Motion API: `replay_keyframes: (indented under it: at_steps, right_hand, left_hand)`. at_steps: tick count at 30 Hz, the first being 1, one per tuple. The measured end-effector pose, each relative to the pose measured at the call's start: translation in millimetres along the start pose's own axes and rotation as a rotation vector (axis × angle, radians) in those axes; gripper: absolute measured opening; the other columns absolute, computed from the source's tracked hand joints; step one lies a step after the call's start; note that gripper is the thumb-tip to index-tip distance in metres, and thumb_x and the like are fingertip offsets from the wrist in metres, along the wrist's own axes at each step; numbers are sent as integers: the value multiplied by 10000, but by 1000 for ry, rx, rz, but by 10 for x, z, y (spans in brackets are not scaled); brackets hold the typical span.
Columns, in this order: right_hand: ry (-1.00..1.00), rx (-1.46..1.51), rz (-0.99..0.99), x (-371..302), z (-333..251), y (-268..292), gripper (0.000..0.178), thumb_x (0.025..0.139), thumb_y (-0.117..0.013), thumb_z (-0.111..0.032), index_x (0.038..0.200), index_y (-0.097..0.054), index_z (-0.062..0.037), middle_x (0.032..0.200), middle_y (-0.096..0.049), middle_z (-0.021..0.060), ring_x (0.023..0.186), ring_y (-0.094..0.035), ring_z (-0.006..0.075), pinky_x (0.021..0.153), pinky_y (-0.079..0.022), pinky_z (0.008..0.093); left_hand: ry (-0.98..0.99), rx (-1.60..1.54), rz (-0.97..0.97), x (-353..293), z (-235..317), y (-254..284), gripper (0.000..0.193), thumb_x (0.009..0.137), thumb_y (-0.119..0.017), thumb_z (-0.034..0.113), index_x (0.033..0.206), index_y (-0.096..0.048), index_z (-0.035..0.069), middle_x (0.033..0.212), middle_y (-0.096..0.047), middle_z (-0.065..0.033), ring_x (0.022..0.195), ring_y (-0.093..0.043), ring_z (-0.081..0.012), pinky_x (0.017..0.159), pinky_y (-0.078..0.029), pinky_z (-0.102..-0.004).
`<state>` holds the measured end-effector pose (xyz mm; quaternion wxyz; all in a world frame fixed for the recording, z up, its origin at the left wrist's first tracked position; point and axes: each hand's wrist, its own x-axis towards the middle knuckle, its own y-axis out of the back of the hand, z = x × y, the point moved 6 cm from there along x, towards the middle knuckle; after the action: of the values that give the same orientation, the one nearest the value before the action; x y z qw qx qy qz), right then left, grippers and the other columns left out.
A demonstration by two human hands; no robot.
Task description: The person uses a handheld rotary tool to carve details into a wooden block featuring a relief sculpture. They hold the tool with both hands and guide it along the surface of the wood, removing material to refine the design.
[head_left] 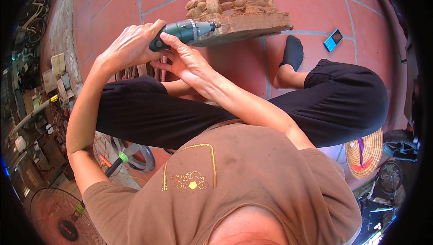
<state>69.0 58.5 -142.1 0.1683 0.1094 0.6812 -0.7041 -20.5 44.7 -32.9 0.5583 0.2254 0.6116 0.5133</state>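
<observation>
Your brown shirt (252,164), lower centre, bears gold beading. Left of upper centre, your left hand (133,44) and right hand (187,64) grasp a green rotary tool (180,32), tip beside carved wood (230,1), top centre. Lower left, pale lettering marks a fan (52,215).

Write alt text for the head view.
The left hand and right hand hold a green rotary tool, its bit at a wood carving. A blue phone lies on the red tile floor farther right.
</observation>
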Motion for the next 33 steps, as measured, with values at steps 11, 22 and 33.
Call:
replay_keyframes:
  at_steps: [11, 22, 33]
  right_hand:
    - [-1, 0, -10, -24, 2, 3, 263, 866, -775, -196, 1089, -648, -136, 1024, -653, -25, 895, -602, 123, 945, -526, 547]
    - [0, 3, -25, -17, -9, -4, 275, 864, -776, -184, 1101, -647, -132, 1046, -663, -6, 957, -621, 148, 937, -531, 552]
    - [-2, -12, -19, 19, -35, 6, 287, 864, -772, -168, 1116, -642, -123, 1053, -658, 8, 944, -625, 159, 930, -531, 556]
  left_hand:
    - [-13, 6, 12, -2, -1, -23, 546, 744, -767, 219, 1187, -511, 30, 914, -660, -261, 855, -640, -441, 732, -506, -484]
    - [-9, 28, 9, 1, -17, -38, 564, 743, -774, 226, 1197, -502, 29, 932, -661, -265, 861, -646, -441, 738, -510, -488]
    - [22, 21, 6, 13, -4, -18, 541, 744, -773, 228, 1170, -501, 34, 963, -662, -264, 875, -640, -448, 741, -509, -491]
